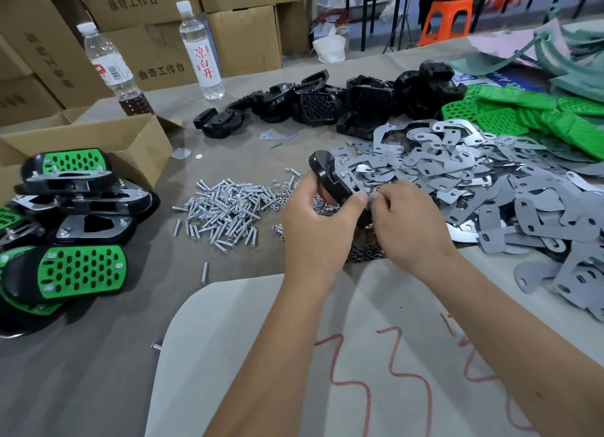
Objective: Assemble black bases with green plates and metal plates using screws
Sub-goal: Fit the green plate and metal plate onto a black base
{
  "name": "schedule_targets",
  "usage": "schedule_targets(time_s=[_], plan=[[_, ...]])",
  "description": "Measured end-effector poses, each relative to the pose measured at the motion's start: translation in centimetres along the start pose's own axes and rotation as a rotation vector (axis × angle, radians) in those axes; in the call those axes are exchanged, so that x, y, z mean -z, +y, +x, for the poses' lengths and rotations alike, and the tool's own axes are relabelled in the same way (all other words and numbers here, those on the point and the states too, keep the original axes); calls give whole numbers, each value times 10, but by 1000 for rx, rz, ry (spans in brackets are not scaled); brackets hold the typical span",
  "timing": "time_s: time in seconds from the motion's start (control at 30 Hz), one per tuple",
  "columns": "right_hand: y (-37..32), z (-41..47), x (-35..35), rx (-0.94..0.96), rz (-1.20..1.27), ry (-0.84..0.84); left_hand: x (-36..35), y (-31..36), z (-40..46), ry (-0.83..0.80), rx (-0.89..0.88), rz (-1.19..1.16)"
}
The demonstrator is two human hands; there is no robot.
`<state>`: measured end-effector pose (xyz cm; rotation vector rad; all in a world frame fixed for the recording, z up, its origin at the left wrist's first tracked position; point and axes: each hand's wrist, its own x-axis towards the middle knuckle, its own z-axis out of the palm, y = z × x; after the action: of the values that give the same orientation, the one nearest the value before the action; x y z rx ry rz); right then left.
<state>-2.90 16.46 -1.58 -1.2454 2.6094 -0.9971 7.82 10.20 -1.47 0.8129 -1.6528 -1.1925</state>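
Observation:
My left hand [318,220] grips a black base [328,176] held on edge above the table, with a metal plate [358,175] against its right side. My right hand [405,217] has its fingers curled at the lower end of that base, pinching something small that I cannot make out. A heap of silver screws [228,207] lies left of my hands. Small nuts [366,251] lie under my wrists. Loose metal plates [490,188] cover the right side, black bases [343,104] are piled at the back, and green plates [529,116] sit at the far right.
Finished black-and-green assemblies [72,227] are stacked at the left beside an open cardboard box [98,139]. Two water bottles [202,50] stand at the back near stacked cartons. A pale sheet with red marks [343,355] lies at the table's near edge.

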Motion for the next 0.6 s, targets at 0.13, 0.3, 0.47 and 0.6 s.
schedule_targets(time_s=[0.13,0.3,0.47,0.6], plan=[[-1,0,1,-23,53,-6,1,0,1,-13,-41,7],[1,0,5,-70,180,-66,4,0,6,-29,-42,-4],[1,-7,8,225,67,108,7,1,8,-26,155,-266],[2,-8,10,404,123,144,17,2,14,-28,373,-567]])
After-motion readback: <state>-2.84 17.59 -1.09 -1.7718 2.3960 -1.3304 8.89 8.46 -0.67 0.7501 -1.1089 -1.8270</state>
